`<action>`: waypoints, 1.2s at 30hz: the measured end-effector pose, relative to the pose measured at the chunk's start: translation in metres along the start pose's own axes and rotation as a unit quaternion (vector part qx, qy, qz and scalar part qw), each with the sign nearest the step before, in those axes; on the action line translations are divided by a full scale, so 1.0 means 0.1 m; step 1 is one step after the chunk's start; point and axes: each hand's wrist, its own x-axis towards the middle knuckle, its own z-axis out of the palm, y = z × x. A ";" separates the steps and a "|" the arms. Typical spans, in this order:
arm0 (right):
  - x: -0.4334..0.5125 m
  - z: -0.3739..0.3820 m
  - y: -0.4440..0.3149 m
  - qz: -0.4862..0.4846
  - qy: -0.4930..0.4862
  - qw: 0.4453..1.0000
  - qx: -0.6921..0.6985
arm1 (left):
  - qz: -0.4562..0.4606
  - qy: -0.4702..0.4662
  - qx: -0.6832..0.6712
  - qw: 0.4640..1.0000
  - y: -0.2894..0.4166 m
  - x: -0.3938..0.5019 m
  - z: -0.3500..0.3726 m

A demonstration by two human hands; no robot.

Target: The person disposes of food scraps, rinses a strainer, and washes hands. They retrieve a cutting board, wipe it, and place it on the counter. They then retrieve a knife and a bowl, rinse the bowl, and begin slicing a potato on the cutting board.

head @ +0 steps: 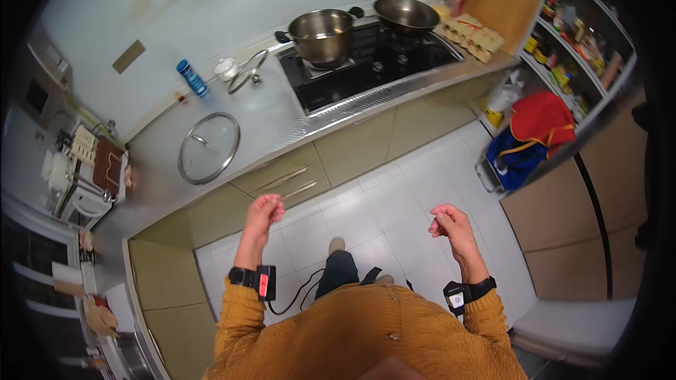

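My left hand (pixel 266 210) hangs in the air in front of the drawer fronts (pixel 285 182), its fingers curled in and nothing held. Over the floor to the right, my right hand (pixel 451 223) is loosely curled, also holding nothing. Neither touches the counter. A large glass pot lid (pixel 209 148) lies flat on the counter beyond my left hand. Behind it, a second glass lid (pixel 248 73) leans near a small white lidded jar (pixel 226 68) and a blue canister (pixel 192 78). A two-handled steel pot (pixel 323 37) and a steel frying pan (pixel 405 15) sit on the black gas hob (pixel 369 71).
An egg carton (pixel 472 36) lies right of the hob. Shelves of packaged food (pixel 573 45), a red and blue bag (pixel 533 137) and a brown cabinet (pixel 570 221) stand right. A dish rack (pixel 87 148) is at left. A black cable (pixel 296 295) hangs by my left wrist.
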 end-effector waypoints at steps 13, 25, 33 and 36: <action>1.67 0.60 -0.72 0.028 0.002 0.999 -0.040 | 0.037 0.388 -0.078 0.918 0.71 2.62 -2.58; 2.84 1.32 -1.29 0.056 -0.057 0.995 -0.058 | -0.134 0.338 -0.048 0.930 0.71 3.18 -3.00; 3.20 1.27 -1.40 0.066 -0.092 0.992 -0.060 | -0.115 0.413 -0.079 0.900 0.69 3.26 -3.01; 3.28 1.11 -1.48 0.065 -0.098 0.991 -0.068 | -0.083 0.424 -0.046 0.901 0.76 3.07 -2.88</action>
